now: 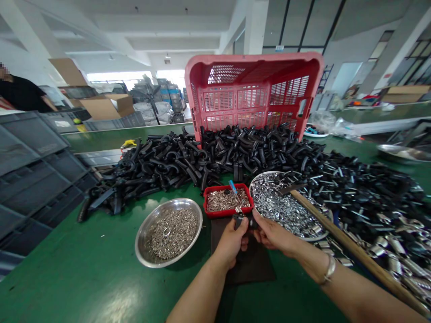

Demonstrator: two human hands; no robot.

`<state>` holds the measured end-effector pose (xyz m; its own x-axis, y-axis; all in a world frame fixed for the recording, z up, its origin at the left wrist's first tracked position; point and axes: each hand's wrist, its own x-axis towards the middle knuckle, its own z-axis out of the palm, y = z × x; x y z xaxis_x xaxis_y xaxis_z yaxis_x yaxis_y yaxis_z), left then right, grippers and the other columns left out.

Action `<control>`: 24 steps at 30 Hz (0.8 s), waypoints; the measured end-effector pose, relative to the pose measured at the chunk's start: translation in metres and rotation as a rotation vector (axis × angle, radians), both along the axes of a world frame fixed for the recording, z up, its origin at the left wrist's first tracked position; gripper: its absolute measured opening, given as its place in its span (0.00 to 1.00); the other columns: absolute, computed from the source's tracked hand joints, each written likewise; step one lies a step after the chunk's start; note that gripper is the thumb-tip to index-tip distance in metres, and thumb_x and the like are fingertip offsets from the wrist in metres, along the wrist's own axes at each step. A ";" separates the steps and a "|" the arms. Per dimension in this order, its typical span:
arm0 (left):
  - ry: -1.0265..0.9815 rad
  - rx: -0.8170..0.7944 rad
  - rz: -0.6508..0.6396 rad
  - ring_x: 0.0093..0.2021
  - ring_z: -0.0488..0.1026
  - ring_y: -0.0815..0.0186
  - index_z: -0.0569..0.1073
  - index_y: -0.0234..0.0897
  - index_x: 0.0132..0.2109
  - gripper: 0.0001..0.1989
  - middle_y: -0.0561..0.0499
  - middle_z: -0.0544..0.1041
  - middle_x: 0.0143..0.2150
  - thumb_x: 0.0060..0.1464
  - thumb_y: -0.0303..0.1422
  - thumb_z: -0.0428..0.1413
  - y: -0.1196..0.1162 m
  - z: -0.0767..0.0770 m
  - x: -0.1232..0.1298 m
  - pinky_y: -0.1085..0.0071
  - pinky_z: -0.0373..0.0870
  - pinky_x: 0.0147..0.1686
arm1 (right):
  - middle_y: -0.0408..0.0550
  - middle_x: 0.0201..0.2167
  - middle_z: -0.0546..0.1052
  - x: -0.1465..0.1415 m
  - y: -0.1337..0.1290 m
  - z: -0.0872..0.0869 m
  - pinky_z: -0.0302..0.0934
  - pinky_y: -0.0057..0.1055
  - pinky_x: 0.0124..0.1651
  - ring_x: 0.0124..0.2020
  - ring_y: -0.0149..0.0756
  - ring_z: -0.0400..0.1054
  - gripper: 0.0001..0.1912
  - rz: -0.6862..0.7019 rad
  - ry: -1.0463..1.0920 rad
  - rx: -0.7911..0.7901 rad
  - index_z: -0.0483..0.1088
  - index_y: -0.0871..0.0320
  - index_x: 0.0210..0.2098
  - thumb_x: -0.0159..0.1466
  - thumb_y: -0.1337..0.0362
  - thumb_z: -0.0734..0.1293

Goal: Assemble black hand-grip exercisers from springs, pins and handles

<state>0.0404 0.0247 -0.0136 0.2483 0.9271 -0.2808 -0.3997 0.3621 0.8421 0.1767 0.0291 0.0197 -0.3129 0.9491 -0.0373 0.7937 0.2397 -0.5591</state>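
In front of me, both hands close on a small black part [240,220], with a bit of shiny metal at its upper end; my fingers cover much of it. My left hand [230,242] pinches it between thumb and fingers. From the right, my right hand [271,234] grips its other side, a silver bangle on the wrist. Just beyond them is a red tray [210,214] of small metal pins, in which a blue-handled screwdriver [233,186] leans. Under the hands lies a dark mat [261,269] on the green table.
Left stands a metal bowl [139,244] of small metal pieces. Right is a round tray [328,235] of metal parts, crossed by a wooden-handled hammer [333,231]. Behind are a heap of black handles [188,159] and a tipped red crate [252,58]. Springs [395,264] lie right; grey crates [37,166] left.
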 end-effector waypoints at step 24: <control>1.477 0.842 -0.252 0.25 0.67 0.56 0.69 0.39 0.24 0.23 0.49 0.67 0.20 0.24 0.51 0.62 0.001 0.025 -0.025 0.65 0.61 0.28 | 0.51 0.35 0.73 0.007 0.004 -0.013 0.62 0.34 0.38 0.39 0.40 0.67 0.10 0.319 -0.397 0.387 0.70 0.59 0.38 0.57 0.67 0.61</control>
